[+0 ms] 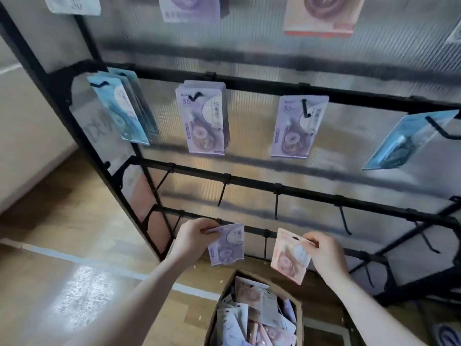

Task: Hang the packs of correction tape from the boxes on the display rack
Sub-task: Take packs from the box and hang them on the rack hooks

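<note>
My left hand [193, 237] pinches the top of a purple correction tape pack [226, 248] low in front of the black display rack [249, 86]. My right hand [326, 253] holds a pink pack [289, 258] by its upper right corner, just beside an empty hook on the lowest bar. Below both hands stands an open cardboard box [224, 295] with several mixed packs inside. On the middle bar hang blue packs [124, 111], a stack of purple packs [203, 121], one purple pack [295, 126] and a tilted blue pack [409, 141].
Several bare black hooks [276, 206] stick out from the two lower bars. More packs hang along the top edge, purple [189, 8] and pink [321, 16]. A ribbed translucent panel backs the rack. The wooden floor [62, 221] lies to the left, with a pale wall beyond.
</note>
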Tool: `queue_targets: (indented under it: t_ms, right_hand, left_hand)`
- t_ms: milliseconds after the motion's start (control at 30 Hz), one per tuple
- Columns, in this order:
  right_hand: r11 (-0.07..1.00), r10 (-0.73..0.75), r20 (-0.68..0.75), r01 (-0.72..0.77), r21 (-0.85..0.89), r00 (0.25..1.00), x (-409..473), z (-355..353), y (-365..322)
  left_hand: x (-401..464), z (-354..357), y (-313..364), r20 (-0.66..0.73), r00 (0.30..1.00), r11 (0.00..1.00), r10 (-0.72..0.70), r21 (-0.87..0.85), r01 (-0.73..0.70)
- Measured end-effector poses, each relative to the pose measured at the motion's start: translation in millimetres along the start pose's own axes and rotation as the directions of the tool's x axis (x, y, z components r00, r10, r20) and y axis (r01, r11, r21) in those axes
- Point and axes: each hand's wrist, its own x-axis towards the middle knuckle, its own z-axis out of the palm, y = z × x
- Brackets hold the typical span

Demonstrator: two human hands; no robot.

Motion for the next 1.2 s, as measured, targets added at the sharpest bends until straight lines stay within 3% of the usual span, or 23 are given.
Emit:
queue_targets:
  t_ms: [700, 1033, 1200]
  right_hand:
    - [0.933, -0.341, -0.153, 0.354, 0.068, 0.928, -2.4, -132.9, -138.9]
    - [0.900, -0.421, -0.157, 0.433, 0.050, 0.893, 7.5, -159.4, -158.2]
    - [0.881, -0.459, -0.201, 0.473, 0.025, 0.865, 17.2, -178.1, -169.5]
  left_hand:
    - [20.3, -127.7, 132.1, -0.165, 0.970, 0.973, 0.177, -0.118, -0.197]
    - [24.5, -140.0, 162.9, -0.201, 0.961, 0.950, 0.191, -0.207, -0.233]
    - [31.4, -144.2, 179.4, -0.217, 0.958, 0.958, 0.189, -0.173, -0.228]
